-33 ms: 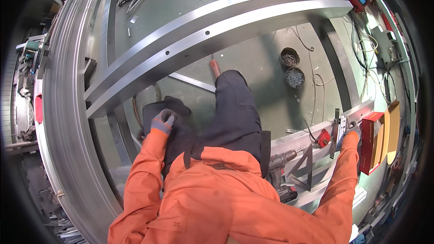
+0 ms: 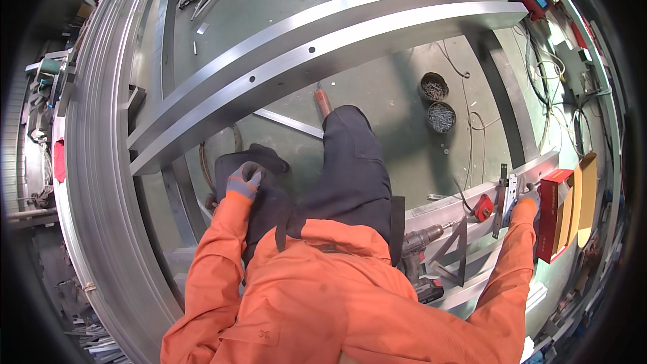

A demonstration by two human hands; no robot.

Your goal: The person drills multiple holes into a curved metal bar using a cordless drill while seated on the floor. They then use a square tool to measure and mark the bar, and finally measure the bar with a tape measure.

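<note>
My left hand (image 2: 245,180), in a grey and orange glove, rests by my left thigh with its fingers curled in. I see nothing held in it. At the right, my gloved right hand (image 2: 529,203) is at the silver perforated metal plate (image 2: 509,197), on an aluminium beam (image 2: 544,162). Its fingers are mostly hidden, so their grip is unclear. A dark flat metal strip (image 2: 500,209) stands beside the plate. To the right of that hand lies an open red cardboard box (image 2: 554,212). A red tape measure (image 2: 482,207) sits left of the plate.
A cordless drill (image 2: 419,246) lies near my right hip, beside a dark triangular bracket (image 2: 461,249). Two long aluminium beams (image 2: 350,40) cross ahead. Two tubs of screws (image 2: 441,116) and a red-handled tool (image 2: 322,102) are on the floor. Stacked profiles (image 2: 108,162) line the left.
</note>
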